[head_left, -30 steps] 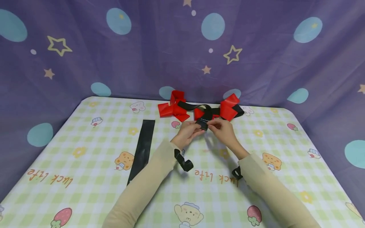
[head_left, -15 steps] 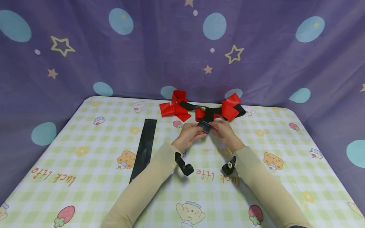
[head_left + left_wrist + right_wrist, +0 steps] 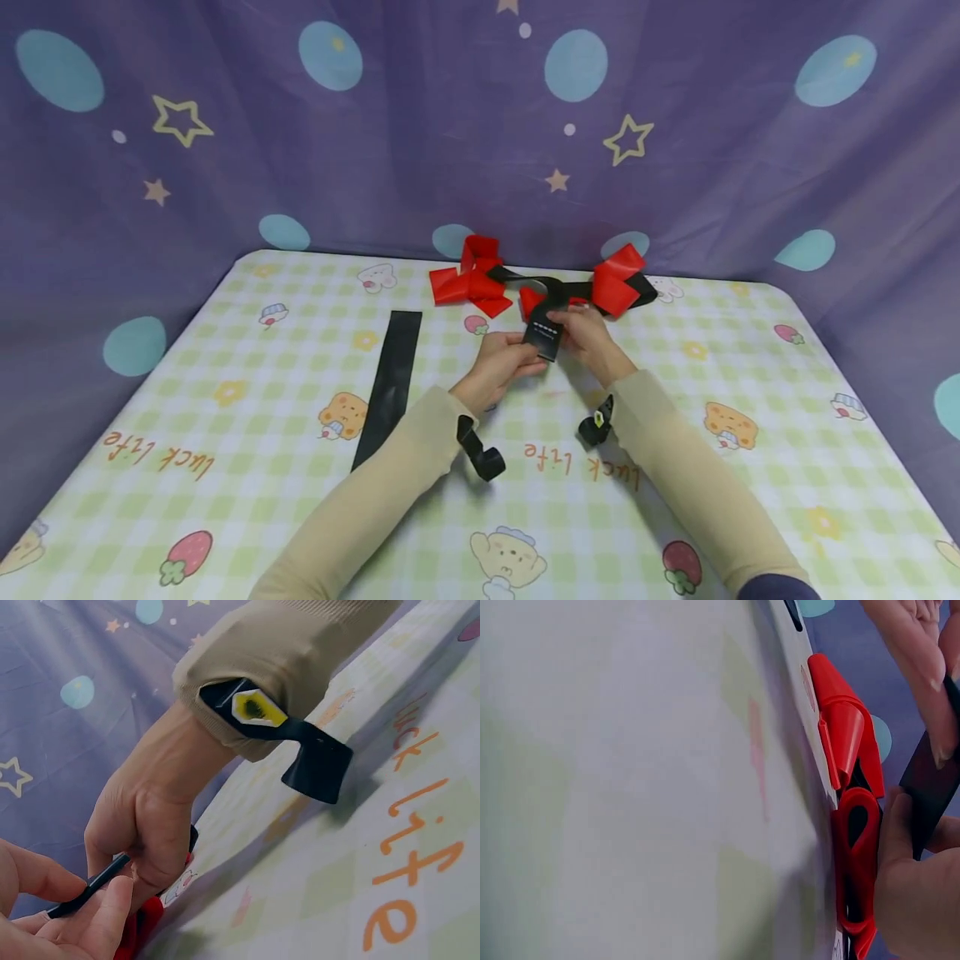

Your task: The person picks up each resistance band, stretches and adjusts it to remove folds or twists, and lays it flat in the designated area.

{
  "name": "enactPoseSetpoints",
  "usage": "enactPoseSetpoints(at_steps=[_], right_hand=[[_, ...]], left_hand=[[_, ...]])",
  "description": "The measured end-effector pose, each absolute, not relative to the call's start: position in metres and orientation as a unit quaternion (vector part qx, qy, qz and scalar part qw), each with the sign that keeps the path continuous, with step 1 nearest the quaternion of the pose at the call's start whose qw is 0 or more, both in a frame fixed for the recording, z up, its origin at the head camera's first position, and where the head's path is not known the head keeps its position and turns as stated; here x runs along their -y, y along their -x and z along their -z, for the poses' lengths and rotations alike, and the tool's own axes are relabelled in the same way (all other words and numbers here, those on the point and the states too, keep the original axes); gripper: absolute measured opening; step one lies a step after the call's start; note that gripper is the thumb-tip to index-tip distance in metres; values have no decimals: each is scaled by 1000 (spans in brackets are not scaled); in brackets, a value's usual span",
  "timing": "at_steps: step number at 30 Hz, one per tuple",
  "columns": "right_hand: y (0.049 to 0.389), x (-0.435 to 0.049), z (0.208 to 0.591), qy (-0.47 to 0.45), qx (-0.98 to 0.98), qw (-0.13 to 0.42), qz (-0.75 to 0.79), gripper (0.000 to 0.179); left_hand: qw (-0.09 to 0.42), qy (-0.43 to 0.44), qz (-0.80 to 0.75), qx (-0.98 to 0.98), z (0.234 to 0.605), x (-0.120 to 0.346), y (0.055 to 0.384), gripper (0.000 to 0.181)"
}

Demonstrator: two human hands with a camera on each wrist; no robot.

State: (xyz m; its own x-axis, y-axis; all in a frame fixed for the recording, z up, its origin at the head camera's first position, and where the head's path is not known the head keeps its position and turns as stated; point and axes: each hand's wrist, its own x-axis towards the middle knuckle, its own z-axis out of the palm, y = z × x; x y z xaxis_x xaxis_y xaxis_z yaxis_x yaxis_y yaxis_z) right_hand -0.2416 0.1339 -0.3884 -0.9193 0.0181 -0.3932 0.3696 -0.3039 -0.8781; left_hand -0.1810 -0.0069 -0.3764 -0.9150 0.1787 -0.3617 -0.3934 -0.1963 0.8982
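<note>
Left hand (image 3: 497, 368) and right hand (image 3: 591, 337) pinch the black strap (image 3: 545, 332); more of it now shows between grips, seemingly better spread.

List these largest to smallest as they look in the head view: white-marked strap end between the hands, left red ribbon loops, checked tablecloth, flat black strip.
1. Checked tablecloth
2. Flat black strip, partly hidden by the left sleeve
3. Left red ribbon loops
4. White-marked strap end

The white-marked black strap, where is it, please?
In the head view, the black strap is right of centre, held by the left hand and right hand.
</note>
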Motion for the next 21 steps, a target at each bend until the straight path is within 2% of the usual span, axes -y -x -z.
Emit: enactPoseSetpoints(at_steps=[6,9,21], right_hand=[[245,-136,385,-165,-565,114,801,37],[244,-136,383,-167,-571,119,795,29],[250,-137,379,-188,-577,126,784,62]], left_hand=[[193,88,-751,-625,371,6,174,42],[204,93,-746,-628,370,7,169,43],[205,65,-732,-647,377,10,150,42]])
